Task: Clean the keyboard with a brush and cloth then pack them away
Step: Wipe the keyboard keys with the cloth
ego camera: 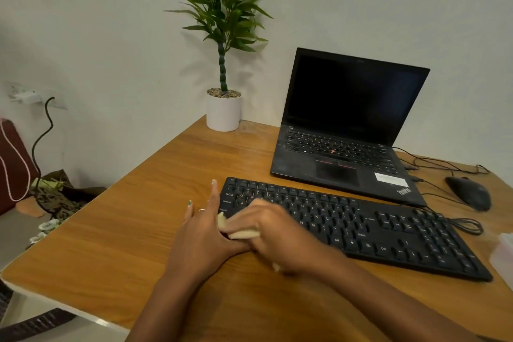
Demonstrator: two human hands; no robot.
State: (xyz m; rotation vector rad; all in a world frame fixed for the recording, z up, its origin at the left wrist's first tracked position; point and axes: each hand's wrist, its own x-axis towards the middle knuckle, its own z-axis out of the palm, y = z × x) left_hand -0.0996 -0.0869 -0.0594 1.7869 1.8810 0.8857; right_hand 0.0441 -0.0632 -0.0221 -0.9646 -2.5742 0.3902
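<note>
Work surface: a wooden desk (116, 236). The black wired keyboard (374, 230) lies across the centre, running from about 10 o'clock to 4 o'clock.

Right hand (277, 233): positioned over the keyboard's left end, motion-blurred, fingers curled round a pale yellowish cloth (241, 233) which it holds against the keys. A small part of the cloth shows below the hand at 6 o'clock.

Left hand (205, 230): fingers straight and gripping nothing, laid flat on the desk and touching the keyboard's left edge, apparently steadying it.

Brush: not visible anywhere in view. A translucent container (503, 251) sits at the frame's 3 o'clock edge, just beside the keyboard's right end; its contents cannot be made out.

Surroundings: an open ThinkPad laptop (349, 125) with dark screen at 1 o'clock of the keyboard, a black mouse (469, 193) at 2 o'clock, a potted plant (223, 108) at 12 o'clock against the wall.

Assessment: the cloth-wiping stage appears to be in hand, at the left end only. Whether brushing is complete cannot be judged. The centre and right-hand key blocks likely remain to be wiped, and packing away is not yet done.
</note>
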